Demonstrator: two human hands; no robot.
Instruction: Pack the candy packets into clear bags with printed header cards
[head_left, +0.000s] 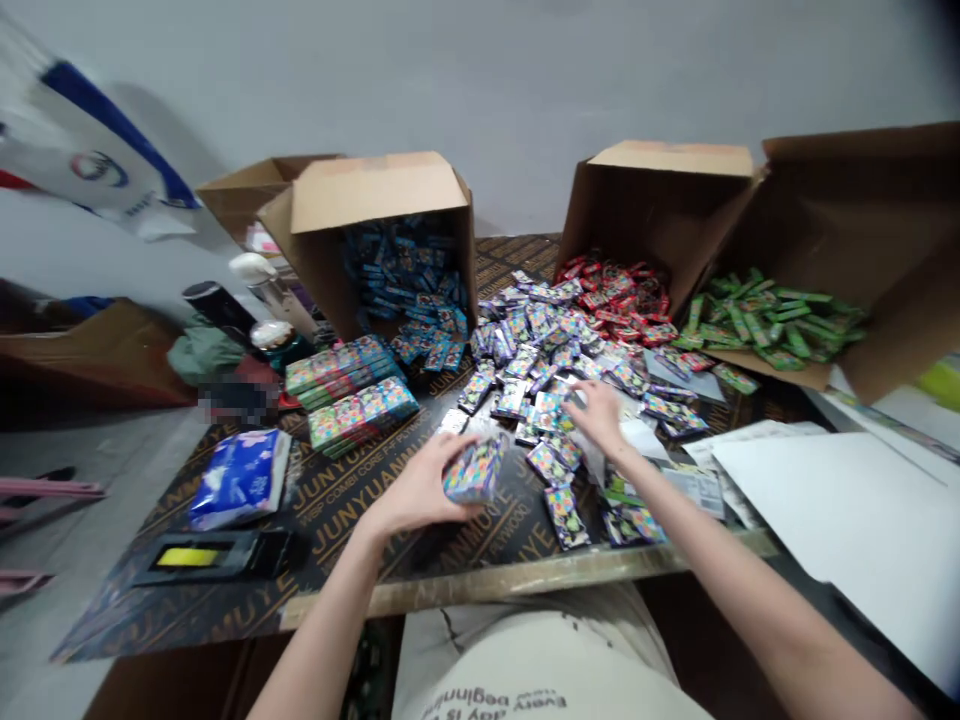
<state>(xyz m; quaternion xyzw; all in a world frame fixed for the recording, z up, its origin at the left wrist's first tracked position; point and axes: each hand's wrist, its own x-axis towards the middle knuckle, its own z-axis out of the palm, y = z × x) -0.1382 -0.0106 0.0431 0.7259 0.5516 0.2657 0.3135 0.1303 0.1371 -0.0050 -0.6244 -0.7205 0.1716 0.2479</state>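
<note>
My left hand point(435, 485) is closed round a small stack of colourful packets point(477, 470), held above the dark tabletop near its front edge. To the right, my right hand point(598, 412) is over the loose pile of purple-and-white packets point(525, 335). Its thumb and forefinger are curled with a gap between them, right beside a packet point(549, 410); whether they touch it is hard to tell. Several more loose packets point(566, 515) lie between my hands and the table's edge. Left of my left hand sit neat stacks of packets point(364, 412) in rows.
Along the wall, cartons lie on their sides with blue packets point(409, 270), red packets point(619, 295) and green packets point(780, 320) spilling out. At the left are a blue tissue pack point(238, 478), a black tape dispenser point(214, 557) and bottles point(221, 308). White paper sheets point(847, 510) cover the right side.
</note>
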